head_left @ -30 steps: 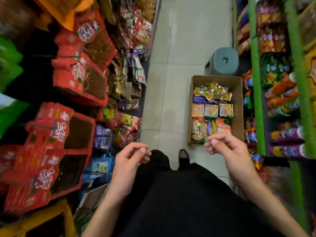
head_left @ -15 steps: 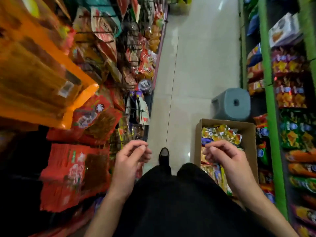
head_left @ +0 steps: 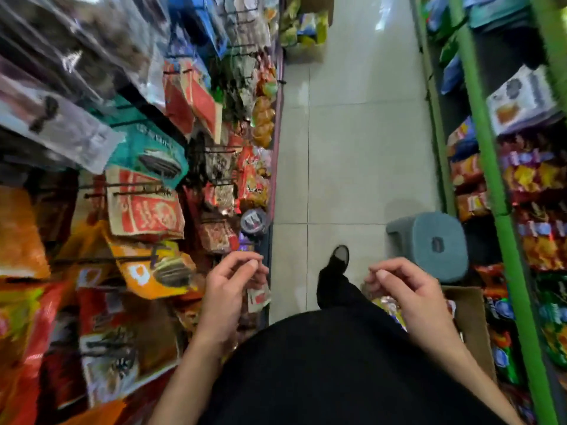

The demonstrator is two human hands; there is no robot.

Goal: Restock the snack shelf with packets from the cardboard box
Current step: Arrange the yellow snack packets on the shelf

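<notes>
Left hand (head_left: 228, 291): grip loosely curled, holding nothing, hovering beside hanging snack packets (head_left: 147, 210). Right hand (head_left: 411, 297): same, empty, readying a reach. Cardboard box (head_left: 468, 314): sitting directly beneath right grip, packets (head_left: 388, 305) lying inside, partly hidden.

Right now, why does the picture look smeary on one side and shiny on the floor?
Head view: the hanging snack packets at left are streaked by motion blur; both hands, left hand and right hand, look fairly sharp; ceiling light glares on the floor tiles; the wide lens bends the green shelf post.
</notes>
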